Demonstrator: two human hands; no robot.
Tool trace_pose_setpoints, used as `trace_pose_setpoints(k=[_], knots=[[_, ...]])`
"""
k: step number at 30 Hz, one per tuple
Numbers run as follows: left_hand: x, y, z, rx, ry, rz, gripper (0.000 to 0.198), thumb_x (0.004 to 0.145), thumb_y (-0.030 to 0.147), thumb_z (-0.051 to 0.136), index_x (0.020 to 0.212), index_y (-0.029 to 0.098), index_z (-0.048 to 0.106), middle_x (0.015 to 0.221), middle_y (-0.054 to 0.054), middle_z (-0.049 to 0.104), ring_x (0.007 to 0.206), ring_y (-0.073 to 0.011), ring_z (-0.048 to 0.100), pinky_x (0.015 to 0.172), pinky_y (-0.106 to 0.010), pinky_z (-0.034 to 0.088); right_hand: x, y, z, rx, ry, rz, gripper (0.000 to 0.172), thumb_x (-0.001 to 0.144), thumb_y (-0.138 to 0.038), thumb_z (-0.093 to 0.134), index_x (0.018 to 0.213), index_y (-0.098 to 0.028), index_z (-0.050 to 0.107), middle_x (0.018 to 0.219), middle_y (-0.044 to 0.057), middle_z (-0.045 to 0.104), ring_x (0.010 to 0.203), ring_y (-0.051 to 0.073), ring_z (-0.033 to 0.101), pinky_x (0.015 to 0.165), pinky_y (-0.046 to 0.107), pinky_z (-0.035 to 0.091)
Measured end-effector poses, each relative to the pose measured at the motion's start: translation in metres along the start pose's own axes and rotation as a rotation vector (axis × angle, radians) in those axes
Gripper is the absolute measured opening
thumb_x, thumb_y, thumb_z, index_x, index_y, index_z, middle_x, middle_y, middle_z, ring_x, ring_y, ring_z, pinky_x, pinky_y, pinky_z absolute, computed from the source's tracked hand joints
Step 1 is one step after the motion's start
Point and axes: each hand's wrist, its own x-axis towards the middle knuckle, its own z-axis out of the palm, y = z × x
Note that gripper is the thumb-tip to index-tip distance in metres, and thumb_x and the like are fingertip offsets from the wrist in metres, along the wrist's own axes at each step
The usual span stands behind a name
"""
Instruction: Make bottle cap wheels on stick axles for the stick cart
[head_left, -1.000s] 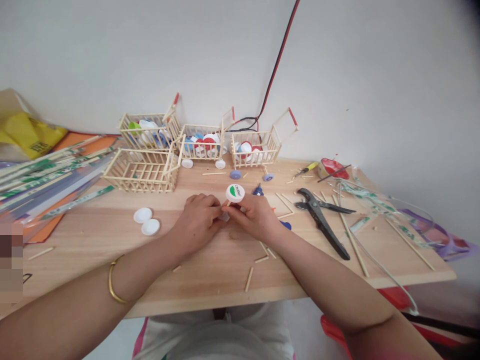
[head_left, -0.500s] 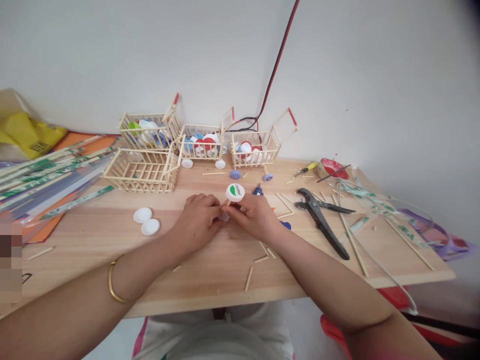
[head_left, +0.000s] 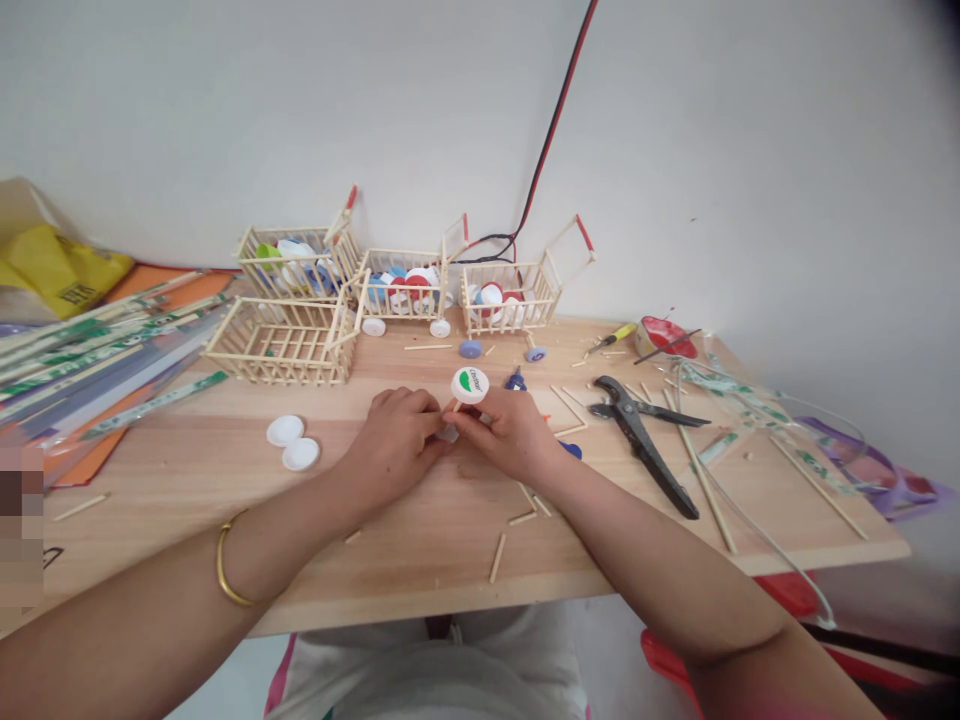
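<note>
Over the middle of the table, my left hand (head_left: 401, 440) and my right hand (head_left: 506, 430) meet with fingers closed. Between them is a short wooden stick (head_left: 457, 406) with a white bottle cap (head_left: 470, 386), printed green, at its upper end. My right thumb and fingers pinch the stick. A second whitish bottle cap (head_left: 448, 433), mostly hidden, sits at my left fingertips. Two white caps (head_left: 301, 454) lie left of my hands. Just beyond my right hand stands a small blue-capped glue bottle (head_left: 516, 380).
Small stick-built carts (head_left: 510, 298) holding caps line the wall, with an unfilled stick basket (head_left: 281, 340) in front. Black pliers (head_left: 649, 450), a yellow-handled knife (head_left: 619, 335) and a red-stained bowl (head_left: 666, 338) lie right. Bundled sticks (head_left: 112, 350) cover the left; a thin white cable (head_left: 765, 540) crosses the right edge.
</note>
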Motion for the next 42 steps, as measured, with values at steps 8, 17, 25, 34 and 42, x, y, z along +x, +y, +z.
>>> trace_pose_setpoints(k=[8,17,25,34,42], knots=[[-0.0002,0.0004,-0.0014,-0.004,-0.002,-0.003,0.016,0.085,0.029,0.058,0.092,0.02,0.07,0.093,-0.006,0.063,0.091,-0.0221,0.055,0.081,-0.039,0.039,0.0005,0.0028,0.0014,-0.005,-0.003,-0.006,0.015,0.088,-0.025,0.056,0.082,-0.016,0.066,0.074,0.003,0.067,0.067,0.013,0.059,0.062,0.023,0.04],[-0.0006,0.0003,-0.0009,-0.008,0.004,0.003,0.015,0.085,0.028,0.058,0.091,0.021,0.07,0.092,-0.006,0.063,0.091,-0.022,0.055,0.082,-0.039,0.039,-0.0003,0.0022,0.0011,-0.008,-0.002,-0.006,0.015,0.088,-0.025,0.056,0.08,-0.016,0.065,0.074,0.003,0.067,0.067,0.014,0.059,0.062,0.023,0.04],[-0.0005,0.0004,-0.0011,-0.008,0.006,0.001,0.015,0.085,0.028,0.058,0.09,0.021,0.07,0.091,-0.006,0.063,0.09,-0.022,0.055,0.08,-0.038,0.038,-0.0009,0.0023,0.0017,0.001,-0.01,0.005,0.015,0.088,-0.026,0.055,0.081,-0.017,0.065,0.075,0.003,0.067,0.068,0.014,0.06,0.063,0.023,0.041],[-0.0005,0.0001,-0.0009,0.001,0.008,-0.002,0.015,0.085,0.028,0.058,0.091,0.021,0.07,0.091,-0.006,0.063,0.09,-0.0219,0.055,0.08,-0.038,0.039,-0.0009,0.0024,0.0019,0.003,-0.005,-0.008,0.015,0.088,-0.025,0.055,0.082,-0.017,0.065,0.075,0.003,0.067,0.067,0.013,0.059,0.063,0.023,0.041],[0.0001,0.0008,-0.0014,-0.009,-0.001,-0.006,0.015,0.085,0.029,0.058,0.088,0.021,0.07,0.091,-0.006,0.063,0.09,-0.0222,0.055,0.08,-0.038,0.039,-0.0001,0.0009,0.001,-0.007,-0.005,-0.001,0.014,0.088,-0.024,0.056,0.081,-0.017,0.065,0.074,0.003,0.067,0.067,0.013,0.059,0.062,0.023,0.041]])
